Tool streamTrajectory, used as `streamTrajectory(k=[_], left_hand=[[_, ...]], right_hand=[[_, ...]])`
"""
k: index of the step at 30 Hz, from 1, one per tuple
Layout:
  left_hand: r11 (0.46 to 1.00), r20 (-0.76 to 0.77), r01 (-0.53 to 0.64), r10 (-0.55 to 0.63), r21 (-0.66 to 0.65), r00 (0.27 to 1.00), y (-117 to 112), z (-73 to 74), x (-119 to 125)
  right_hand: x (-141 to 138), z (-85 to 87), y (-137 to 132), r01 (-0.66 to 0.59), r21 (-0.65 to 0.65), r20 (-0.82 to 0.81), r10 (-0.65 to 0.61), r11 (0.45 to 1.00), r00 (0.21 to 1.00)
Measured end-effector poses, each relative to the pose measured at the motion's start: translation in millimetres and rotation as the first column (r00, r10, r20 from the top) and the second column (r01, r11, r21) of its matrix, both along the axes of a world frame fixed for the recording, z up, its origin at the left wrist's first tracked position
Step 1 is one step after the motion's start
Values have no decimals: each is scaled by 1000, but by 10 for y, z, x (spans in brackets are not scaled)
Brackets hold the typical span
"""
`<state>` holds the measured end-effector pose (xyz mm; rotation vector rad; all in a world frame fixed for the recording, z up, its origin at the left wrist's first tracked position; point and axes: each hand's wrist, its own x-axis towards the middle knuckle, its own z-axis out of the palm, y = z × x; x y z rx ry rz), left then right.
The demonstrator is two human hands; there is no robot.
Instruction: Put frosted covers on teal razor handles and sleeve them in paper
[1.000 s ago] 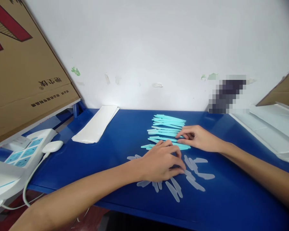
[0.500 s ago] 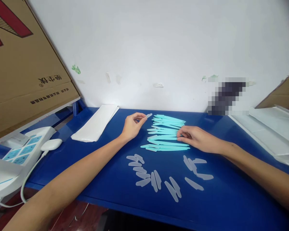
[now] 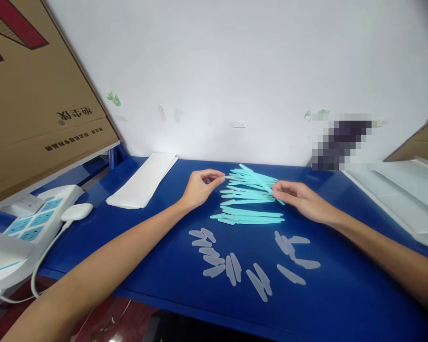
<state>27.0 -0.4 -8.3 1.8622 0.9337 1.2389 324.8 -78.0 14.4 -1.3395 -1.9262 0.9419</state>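
Observation:
My left hand [image 3: 200, 188] pinches a small translucent blade cover [image 3: 228, 177] between thumb and fingers, its end pointing right. My right hand [image 3: 303, 198] is closed on the lower end of a turquoise eyebrow razor [image 3: 257, 178], which slants up and left across the others. Beneath it, several more turquoise eyebrow razors [image 3: 251, 215] lie side by side in a loose row on the blue table. Closer to the front edge, several loose blade covers [image 3: 258, 281] are scattered in an arc.
A folded white sheet [image 3: 142, 180] lies at the back left. Left of it are a white power strip [image 3: 62, 192] with a plugged-in charger and a large cardboard box [image 3: 50, 95]. White plastic packaging [image 3: 395, 199] lies on the right. A wall [image 3: 217, 71] bounds the back.
My right hand has lifted one eyebrow razor from the row and tilted it across the others. My left hand has moved slightly right with the blade cover, towards the razors.

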Motion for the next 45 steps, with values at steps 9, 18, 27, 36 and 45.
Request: streamTrajectory(k=[9,18,27,36,45], left_hand=[[999,47,10,-8,-46,999,-14,33,-3],[998,49,13,-10,-57,999,-4,32,1],[984,-218,175,-163,36,962,-152,111,19],[963,-319,176,-105,202,942,-160,106,33],[918,-296,240,-145,316,944,-204,130,6]], right_hand=[[42,25,14,-92,-93,67,98,991,993],[67,0,39,-85,-105,56,91,991,994],[79,-102,41,-17,-46,62,20,999,998],[36,-178,49,95,121,47,-101,988,994],[70,24,-1,63,338,135,-115,939,984]])
